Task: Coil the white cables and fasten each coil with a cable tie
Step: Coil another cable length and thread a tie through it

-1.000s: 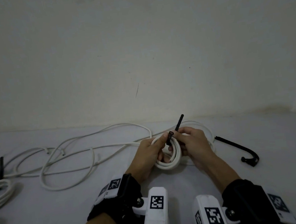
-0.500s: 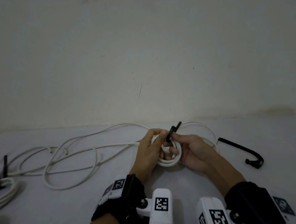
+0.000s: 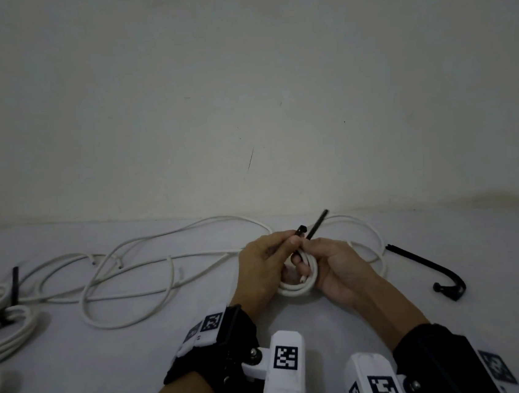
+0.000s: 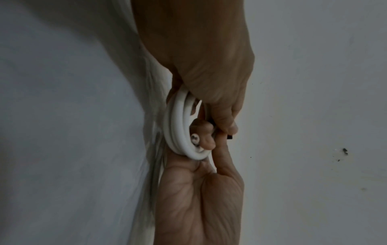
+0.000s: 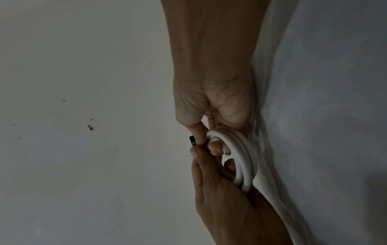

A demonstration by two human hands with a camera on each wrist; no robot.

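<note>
Head view, lower centre of frame, left hand (image 3: 261, 268) and right hand (image 3: 339, 266) both curled round small white cable coil (image 3: 299, 285), fingers pinching black cable tie (image 3: 317, 224), loose white cable (image 3: 125, 274) trailing left.

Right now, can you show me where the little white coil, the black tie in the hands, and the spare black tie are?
white coil (image 3: 296, 288): head view, bottom loop.
black cable tie (image 3: 318, 223): head view, free tail.
spare cable tie (image 3: 425, 263): head view, straight strap.
</note>
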